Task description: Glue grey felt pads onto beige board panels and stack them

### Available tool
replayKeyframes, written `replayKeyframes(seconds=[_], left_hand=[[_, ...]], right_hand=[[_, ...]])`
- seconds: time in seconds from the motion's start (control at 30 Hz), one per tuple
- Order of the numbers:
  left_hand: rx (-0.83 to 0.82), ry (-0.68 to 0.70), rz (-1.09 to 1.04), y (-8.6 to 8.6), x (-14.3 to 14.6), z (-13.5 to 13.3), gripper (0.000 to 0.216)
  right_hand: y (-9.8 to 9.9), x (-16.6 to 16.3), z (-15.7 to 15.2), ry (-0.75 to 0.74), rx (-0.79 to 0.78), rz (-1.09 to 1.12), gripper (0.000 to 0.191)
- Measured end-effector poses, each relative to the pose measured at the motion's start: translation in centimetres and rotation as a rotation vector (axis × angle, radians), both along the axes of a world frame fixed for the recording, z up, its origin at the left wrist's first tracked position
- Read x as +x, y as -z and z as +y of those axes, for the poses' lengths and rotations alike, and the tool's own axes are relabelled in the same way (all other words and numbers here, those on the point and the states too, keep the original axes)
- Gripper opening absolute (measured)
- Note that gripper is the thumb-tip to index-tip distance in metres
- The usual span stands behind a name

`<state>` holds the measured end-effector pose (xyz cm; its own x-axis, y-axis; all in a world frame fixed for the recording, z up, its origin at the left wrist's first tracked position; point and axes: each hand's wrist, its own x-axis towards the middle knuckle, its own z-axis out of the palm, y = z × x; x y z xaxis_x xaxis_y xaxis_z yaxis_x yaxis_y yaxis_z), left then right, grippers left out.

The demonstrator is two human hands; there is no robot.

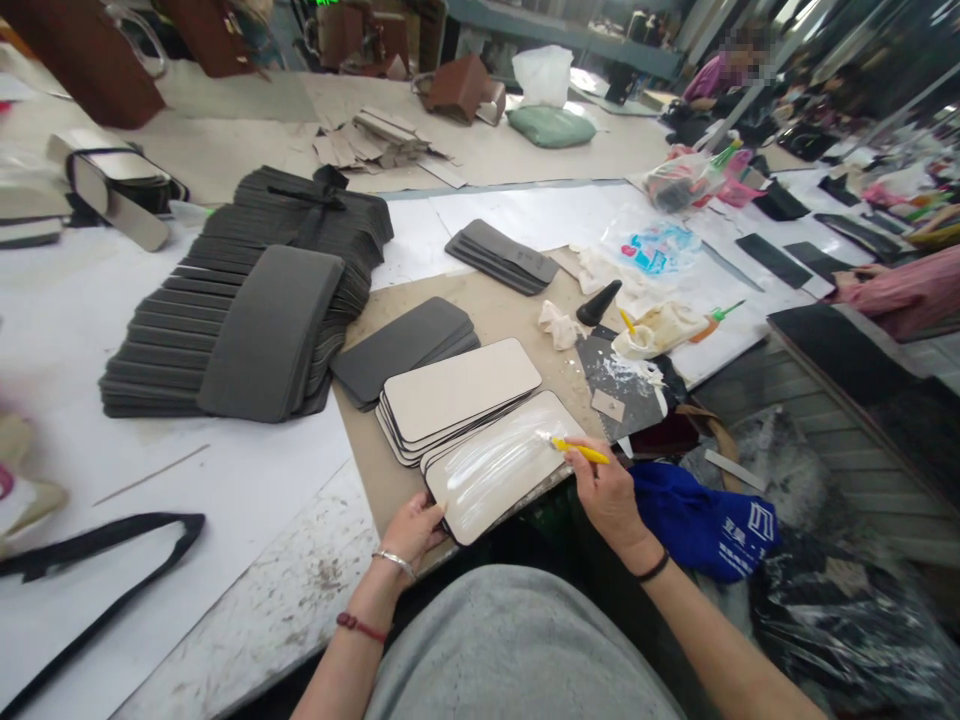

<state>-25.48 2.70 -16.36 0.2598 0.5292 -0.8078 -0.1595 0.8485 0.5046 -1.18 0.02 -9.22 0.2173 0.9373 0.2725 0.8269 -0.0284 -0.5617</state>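
A rounded white panel (pixel 495 465) wet with shiny glue lies at the near table edge, on top of other panels. My left hand (pixel 414 528) grips its near corner, fingers closed on the edge. In my right hand (pixel 609 490) is a yellow glue brush (pixel 577 450), whose tip touches the panel's right end. A stack of dry white panels (pixel 457 392) sits just behind it, on a brown cardboard sheet (pixel 517 315).
Large fanned piles of dark grey panels (pixel 247 300) fill the left; smaller grey stacks (pixel 405 345) (pixel 502 255) lie behind. A glue-smeared board (pixel 622 385), rags and a black cone (pixel 600 302) are on the right. A blue bag (pixel 705 525) hangs below. Another person (pixel 720 80) sits far back.
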Motion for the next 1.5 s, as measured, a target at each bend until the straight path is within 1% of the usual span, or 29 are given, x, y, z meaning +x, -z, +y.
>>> replayKeyframes(seconds=[0.07, 0.1, 0.17, 0.23, 0.3, 0.37, 0.4, 0.43, 0.5, 0.57, 0.6, 0.67, 0.77, 0.9, 0.97, 1.03, 1.13, 1.2, 1.23, 1.3, 1.37, 1.43, 1.5], left_hand=[[0.044, 0.078, 0.141, 0.1, -0.1, 0.1, 0.019], [0.060, 0.101, 0.191, 0.2, -0.2, 0.2, 0.018], [0.077, 0.116, 0.226, 0.4, -0.4, 0.3, 0.019], [0.090, 0.133, 0.230, 0.6, -0.6, 0.3, 0.019], [0.095, 0.153, 0.222, 0.7, -0.8, 0.4, 0.018], [0.101, 0.168, 0.221, 0.9, -0.9, 0.4, 0.020], [0.104, 0.174, 0.225, 0.9, -0.9, 0.4, 0.020], [0.109, 0.178, 0.229, 1.0, -0.9, 0.4, 0.021], [0.121, 0.181, 0.232, 1.0, -0.9, 0.4, 0.022], [0.132, 0.180, 0.232, 0.9, -0.9, 0.4, 0.021], [0.136, 0.180, 0.235, 0.8, -0.9, 0.4, 0.020], [0.145, 0.183, 0.247, 0.7, -0.9, 0.4, 0.019], [0.153, 0.180, 0.257, 0.7, -0.8, 0.3, 0.017], [0.143, 0.155, 0.248, 0.6, -0.6, 0.3, 0.018], [0.137, 0.153, 0.230, 0.6, -0.6, 0.3, 0.019], [0.127, 0.146, 0.225, 0.6, -0.6, 0.3, 0.022], [0.124, 0.135, 0.254, 0.6, -0.5, 0.4, 0.021], [0.142, 0.132, 0.269, 0.6, -0.4, 0.4, 0.016], [0.154, 0.128, 0.270, 0.7, -0.4, 0.4, 0.014], [0.177, 0.115, 0.268, 0.9, -0.2, 0.3, 0.013], [0.186, 0.096, 0.281, 1.3, -0.1, 0.1, 0.017], [0.196, 0.075, 0.354, 1.7, -0.2, -0.2, 0.024], [0.228, 0.051, 0.493, 1.7, -0.8, -0.4, 0.028]], right_hand=[[-0.7, -0.4, -0.1, 0.018, -0.003, 0.045, 0.022], [-0.9, -0.9, -0.1, 0.022, -0.027, 0.105, 0.022], [-0.9, -2.9, -0.2, 0.020, -0.105, 0.295, 0.023], [-0.5, -5.5, -0.3, 0.002, -0.185, 0.508, 0.024], [0.4, -7.8, -0.3, -0.019, -0.252, 0.673, 0.026], [1.4, -8.7, 0.0, -0.020, -0.298, 0.761, 0.028], [1.9, -8.4, 0.1, -0.005, -0.309, 0.769, 0.030], [2.2, -7.6, 0.3, 0.026, -0.306, 0.752, 0.031], [2.4, -5.2, 0.7, 0.133, -0.248, 0.649, 0.034], [2.0, -2.3, 1.2, 0.246, -0.150, 0.504, 0.036], [1.8, -1.0, 1.4, 0.279, -0.107, 0.442, 0.037], [1.4, 1.2, 2.0, 0.286, -0.067, 0.367, 0.038], [1.4, 3.8, 3.4, 0.275, -0.089, 0.319, 0.043], [0.9, 6.5, 5.1, 0.350, -0.079, 0.216, 0.048], [0.4, 7.0, 5.0, 0.326, -0.068, 0.211, 0.046], [0.1, 6.9, 4.3, 0.268, -0.084, 0.232, 0.045], [0.1, 7.1, 2.8, 0.188, -0.185, 0.221, 0.044], [0.2, 8.0, 2.5, 0.195, -0.196, 0.128, 0.044], [0.0, 8.7, 2.7, 0.209, -0.167, 0.049, 0.044], [-0.6, 9.9, 4.0, 0.207, -0.073, -0.129, 0.042], [-1.6, 10.3, 6.4, 0.125, 0.003, -0.268, 0.038], [-2.6, 9.7, 9.5, 0.005, 0.019, -0.306, 0.033], [-2.9, 8.2, 13.0, -0.123, -0.034, -0.283, 0.028]])
